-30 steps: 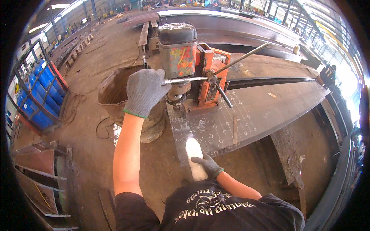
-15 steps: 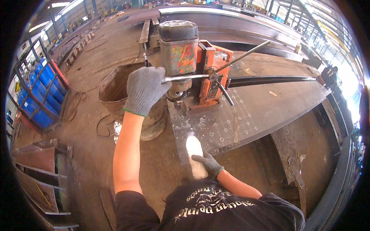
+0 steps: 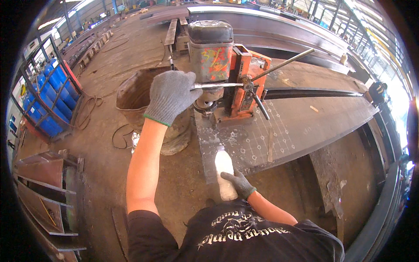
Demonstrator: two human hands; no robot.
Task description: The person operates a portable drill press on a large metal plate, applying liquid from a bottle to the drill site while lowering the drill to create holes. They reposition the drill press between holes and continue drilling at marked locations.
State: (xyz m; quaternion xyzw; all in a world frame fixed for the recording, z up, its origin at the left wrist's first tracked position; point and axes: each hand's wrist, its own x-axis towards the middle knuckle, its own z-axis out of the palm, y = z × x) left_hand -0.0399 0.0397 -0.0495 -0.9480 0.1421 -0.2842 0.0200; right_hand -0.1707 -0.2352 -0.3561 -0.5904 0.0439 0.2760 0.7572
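Observation:
A magnetic drill with a grey motor and an orange frame stands on a flat steel plate. My left hand, in a grey knitted glove, is closed around the left end of one spoke of its feed handle. The other spokes stick out up to the right and down to the right. Close to my body, my right hand, gloved too, grips a plastic bottle with whitish contents. The bottle stands nearly upright in view, its neck toward the plate's near edge. The drill's tip is hard to make out.
A rusty drum stands left of the drill. Blue gas cylinders fill a rack at far left. Chalk circles and a thin strip lie on the plate. Steel beams stretch behind; another person is at far right.
The whole scene has shifted slightly rightward in the picture. Both hands keep their grips, on the feed handle and the bottle; the spokes look to be at nearly the same angle.

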